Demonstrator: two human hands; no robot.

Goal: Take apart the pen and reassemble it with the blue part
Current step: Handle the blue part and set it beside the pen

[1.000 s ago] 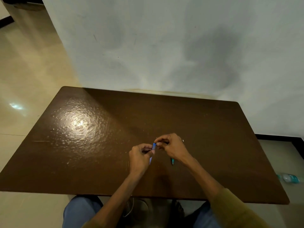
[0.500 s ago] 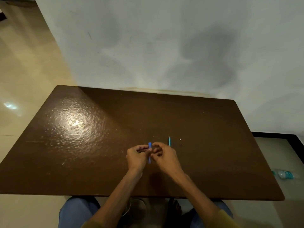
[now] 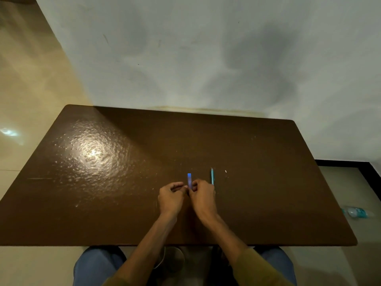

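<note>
Both hands [image 3: 186,196] around blue part [image 3: 189,180]

My table [image 3: 268,203] is a dark brown, glossy top filling the lower half of the frame, with a bright glare patch toward its left. A teal pen piece [image 3: 212,176] lies on it just right of centre, pointing away from me. A tiny white speck [image 3: 225,171] sits near it, further right.
</note>
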